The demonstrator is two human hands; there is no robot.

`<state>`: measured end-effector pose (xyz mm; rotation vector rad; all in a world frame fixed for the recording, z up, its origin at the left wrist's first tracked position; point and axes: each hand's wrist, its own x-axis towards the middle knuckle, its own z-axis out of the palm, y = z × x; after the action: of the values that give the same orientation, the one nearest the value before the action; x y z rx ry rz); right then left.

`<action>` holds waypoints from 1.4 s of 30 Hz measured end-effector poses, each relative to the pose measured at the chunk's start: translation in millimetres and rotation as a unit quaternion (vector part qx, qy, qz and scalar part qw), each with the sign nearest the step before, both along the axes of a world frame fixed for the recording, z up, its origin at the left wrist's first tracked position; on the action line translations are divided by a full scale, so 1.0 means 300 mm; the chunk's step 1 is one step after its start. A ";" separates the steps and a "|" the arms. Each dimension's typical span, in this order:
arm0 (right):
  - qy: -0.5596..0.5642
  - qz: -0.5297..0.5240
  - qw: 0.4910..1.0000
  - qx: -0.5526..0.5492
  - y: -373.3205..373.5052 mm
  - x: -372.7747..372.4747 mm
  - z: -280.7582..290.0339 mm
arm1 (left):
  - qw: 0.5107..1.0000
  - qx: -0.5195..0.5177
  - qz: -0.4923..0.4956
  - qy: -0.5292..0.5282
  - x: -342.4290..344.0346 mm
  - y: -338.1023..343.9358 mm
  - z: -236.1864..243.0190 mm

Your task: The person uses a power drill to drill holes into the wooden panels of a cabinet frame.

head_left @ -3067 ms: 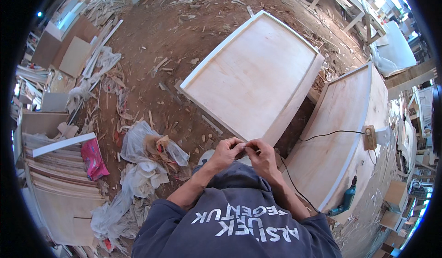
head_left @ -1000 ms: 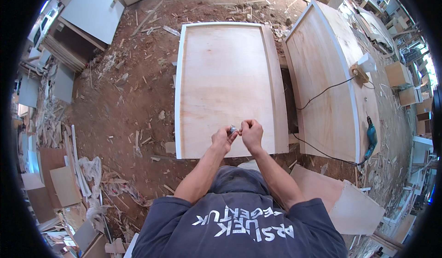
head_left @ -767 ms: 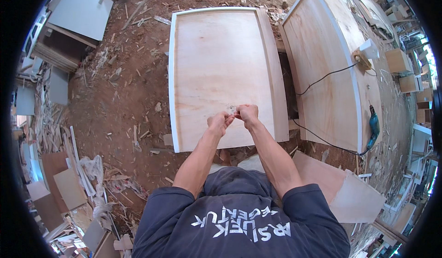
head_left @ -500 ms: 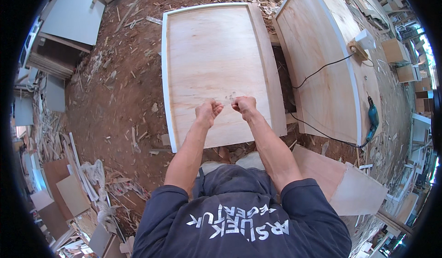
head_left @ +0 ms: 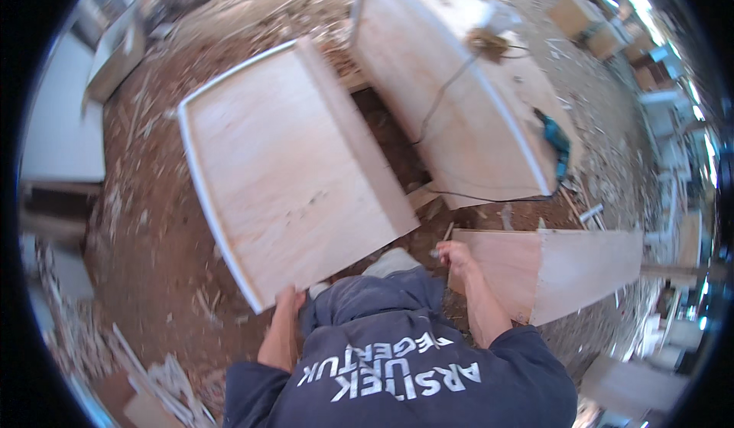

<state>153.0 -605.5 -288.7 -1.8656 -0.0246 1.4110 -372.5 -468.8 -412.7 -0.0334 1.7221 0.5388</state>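
Compared with half a second ago, the hands have separated: they were meeting over the middle of the panel, and now the left hand (head_left: pixel 289 306) is dropping to the near corner of the framed plywood panel (head_left: pixel 294 172), fingers curling on its edge. The right hand (head_left: pixel 453 256) is pulling back to the side, pinching something small and thin (head_left: pixel 446 235); blur hides what it is. The work appears to be shifting from the small item to handling the panel. The panel is lying flat on the sawdust floor (head_left: pixel 153 229). A second panel (head_left: pixel 451 99) with a cable (head_left: pixel 440 107) is crowding its far-right edge; a plywood sheet (head_left: pixel 550 271) is lying beside the right hand. Open floor is lying to the left.
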 end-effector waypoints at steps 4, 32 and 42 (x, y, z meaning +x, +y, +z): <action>-0.348 0.315 0.869 -0.155 -0.166 0.204 0.039 | 0.828 0.061 -0.518 0.206 0.152 -0.122 0.004; -0.089 0.297 0.871 0.381 1.024 0.640 0.511 | 0.872 0.419 -0.245 0.063 1.105 0.117 0.868; 0.008 0.416 0.851 0.319 0.640 -0.281 0.601 | 0.880 0.447 -0.160 -0.023 0.906 0.068 0.977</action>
<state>68.8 -413.4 -108.4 -1.2831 -1.2721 1.6652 -100.8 -448.5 -119.5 0.8762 1.2545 1.0202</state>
